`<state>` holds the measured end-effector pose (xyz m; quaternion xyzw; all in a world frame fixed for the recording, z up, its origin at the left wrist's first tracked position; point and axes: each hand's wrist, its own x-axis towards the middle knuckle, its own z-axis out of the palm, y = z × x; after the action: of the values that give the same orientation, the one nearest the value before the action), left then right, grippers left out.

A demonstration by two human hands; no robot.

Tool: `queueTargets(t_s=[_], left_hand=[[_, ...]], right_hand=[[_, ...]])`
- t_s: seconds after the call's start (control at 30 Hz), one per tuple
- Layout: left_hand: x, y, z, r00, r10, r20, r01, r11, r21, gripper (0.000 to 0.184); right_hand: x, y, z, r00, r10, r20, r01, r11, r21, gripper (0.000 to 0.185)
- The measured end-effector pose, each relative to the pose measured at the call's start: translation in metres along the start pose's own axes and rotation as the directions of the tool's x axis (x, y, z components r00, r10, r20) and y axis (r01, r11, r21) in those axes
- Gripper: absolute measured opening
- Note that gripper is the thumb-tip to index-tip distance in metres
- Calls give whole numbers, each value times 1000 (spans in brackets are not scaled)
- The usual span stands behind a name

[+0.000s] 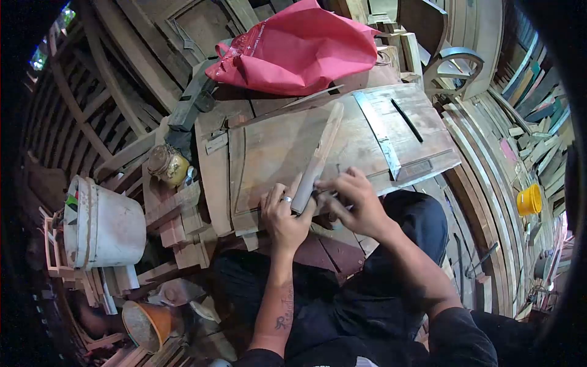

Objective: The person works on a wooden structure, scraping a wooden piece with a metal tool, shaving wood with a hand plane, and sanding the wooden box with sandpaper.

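Note:
A long narrow wooden piece (318, 156) lies slantwise over a wooden panel (275, 147), its lower end grey. My left hand (286, 214) is closed round that lower end, with a ring on one finger. Just right of it, my right hand (354, 202) has its fingers bent near the piece's edge; a small dark thing shows at the fingertips, too small to make out. A metal ruler (376, 131) crosses the panel's right part, and a thin black stick (406, 120) lies beside it.
Behind the panel lies a red bag (299, 52). At the left are a jar (169, 165), a white bucket (107, 223) and an orange container (147, 324). A yellow bucket (529, 200) stands at the right, near long wooden boards (489, 202).

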<state>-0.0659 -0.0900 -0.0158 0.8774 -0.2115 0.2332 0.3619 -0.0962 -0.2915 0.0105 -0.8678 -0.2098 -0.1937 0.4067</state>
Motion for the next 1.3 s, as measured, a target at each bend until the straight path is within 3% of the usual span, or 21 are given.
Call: queueTargets(t_s=[0.07, 0.2, 0.27, 0.33, 0.4, 0.47, 0.6, 0.67, 0.77, 0.87, 0.97, 1.07, 1.17, 1.2, 1.3], left_hand=[[0, 0, 1, 999, 24, -27, -24, 1000, -6, 56], [-2, -3, 1, 1000, 12, -8, -12, 1000, 3, 54], [-3, -5, 1, 999, 34, 0, -34, 999, 26, 53], [-3, -3, 1, 1000, 4, 9, -4, 1000, 10, 53], [-2, -4, 4, 1000, -1, 3, 1, 1000, -13, 56], [-2, -5, 4, 1000, -5, 11, 5, 1000, -25, 59], [-4, -8, 3, 1000, 21, 12, -21, 1000, 9, 61], [-3, -5, 2, 1000, 17, -3, -16, 1000, 15, 62], [-1, -4, 3, 1000, 6, -2, -6, 1000, 5, 59], [1, 1, 3, 1000, -12, -2, 12, 1000, -19, 57], [-4, -7, 3, 1000, -9, 4, 9, 1000, -9, 58], [-5, -8, 5, 1000, 15, -10, -15, 1000, 9, 57], [-2, -4, 3, 1000, 8, -3, -8, 1000, -21, 60], [-1, -1, 2, 1000, 9, -7, -10, 1000, -23, 60], [2, 3, 1, 1000, -14, -14, 13, 1000, -23, 59]], right_hand=[[1, -5, -4, 985, 158, -70, -152, 984, 88, 37], [4, -18, 4, 992, 67, -104, -48, 983, 178, 37], [2, -17, 12, 1000, -22, -4, 22, 997, 71, 43], [8, -6, 13, 995, -60, -83, 63, 998, 28, 42], [13, 2, 7, 987, 48, -155, -58, 996, -61, 41], [9, 2, 8, 990, 67, -125, -77, 994, -74, 40], [-2, -18, 16, 999, -30, 41, 26, 996, 85, 40], [3, -19, 6, 995, -73, 70, 74, 997, -22, 38], [8, -1, 7, 996, 33, -82, -35, 999, -27, 35], [11, -2, 6, 990, 104, -100, -111, 992, -61, 32], [1, -16, 10, 1000, -22, -17, 22, 1000, -7, 37], [-4, -18, 14, 998, -48, 27, 49, 999, -17, 40], [8, -4, 6, 997, 42, -70, -47, 996, -74, 38], [13, 1, 6, 989, -12, -149, -5, 993, -116, 36], [10, -5, 9, 993, 13, -120, -19, 999, -45, 37]])
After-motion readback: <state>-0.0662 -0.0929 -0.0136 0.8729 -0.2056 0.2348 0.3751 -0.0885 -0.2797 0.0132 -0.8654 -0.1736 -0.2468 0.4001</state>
